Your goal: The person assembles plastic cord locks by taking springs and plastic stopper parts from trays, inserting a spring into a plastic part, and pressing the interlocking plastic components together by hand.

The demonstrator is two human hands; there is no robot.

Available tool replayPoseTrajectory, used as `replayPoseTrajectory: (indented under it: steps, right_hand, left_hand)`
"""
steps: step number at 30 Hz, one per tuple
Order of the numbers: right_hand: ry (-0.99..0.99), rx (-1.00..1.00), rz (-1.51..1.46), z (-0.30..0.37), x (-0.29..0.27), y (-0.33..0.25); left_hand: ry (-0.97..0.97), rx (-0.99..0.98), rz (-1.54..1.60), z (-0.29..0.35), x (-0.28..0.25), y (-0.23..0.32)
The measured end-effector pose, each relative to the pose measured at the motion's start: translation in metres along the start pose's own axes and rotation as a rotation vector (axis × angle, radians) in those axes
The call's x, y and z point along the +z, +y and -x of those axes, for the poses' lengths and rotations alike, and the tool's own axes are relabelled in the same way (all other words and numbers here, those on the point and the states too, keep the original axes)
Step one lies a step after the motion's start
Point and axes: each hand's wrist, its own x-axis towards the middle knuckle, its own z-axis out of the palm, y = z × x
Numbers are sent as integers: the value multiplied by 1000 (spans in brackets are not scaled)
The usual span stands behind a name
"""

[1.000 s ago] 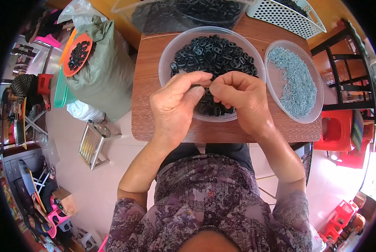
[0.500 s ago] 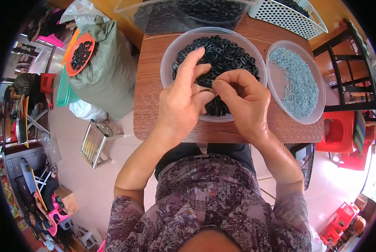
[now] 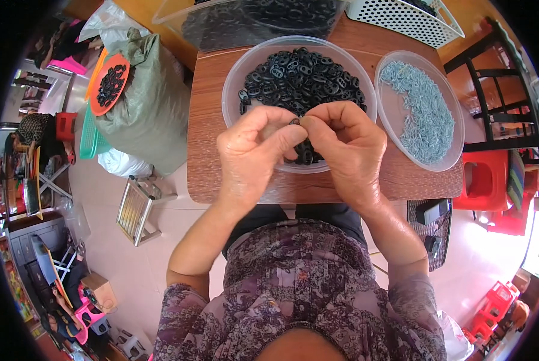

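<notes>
My left hand (image 3: 250, 150) and my right hand (image 3: 352, 142) meet over the near side of a round clear plastic tub (image 3: 228, 82). The tub holds a heap of small black oval pieces with two holes (image 3: 305, 72). Between the left thumb and fingers sits one black oval piece (image 3: 294, 122). The right thumb and forefinger pinch right against it; whatever they grip is too small to make out. To the right lies a round clear lid (image 3: 392, 108) with a pile of small light-blue pieces (image 3: 429, 117).
A clear bin of black pieces (image 3: 263, 24) and a white perforated basket (image 3: 402, 23) stand at the table's (image 3: 206, 150) back. Left is a big grey-green sack (image 3: 149, 102) with an orange plate (image 3: 108, 103). A metal stool (image 3: 138, 210) stands on the floor; red stools (image 3: 483, 180) are at right.
The left hand's raised fingers have come down and curled, and its thumb and fingers now pinch a black oval piece against the right fingertips. The right hand has stayed nearly in place.
</notes>
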Motion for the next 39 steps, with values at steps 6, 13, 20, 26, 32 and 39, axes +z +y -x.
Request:
replayPoseTrajectory:
  steps: [6, 13, 20, 26, 32, 39]
  right_hand:
    - [71, -43, 17, 5, 7, 0]
    - [-61, 5, 7, 0, -5, 6]
    - [-152, 20, 68, -2, -7, 3]
    - [-181, 63, 46, -2, -9, 6]
    - [-209, 147, -43, -2, -9, 0]
    - [-209, 156, -26, -3, -11, 1]
  left_hand:
    - [137, -21, 219, 6, 11, -3]
    - [125, -28, 304, 4, 4, -5]
    - [78, -20, 232, 5, -2, -3]
    - [85, 14, 133, 4, -2, 0]
    - [53, -10, 80, 4, -5, -4]
    - [31, -40, 87, 4, -5, -2]
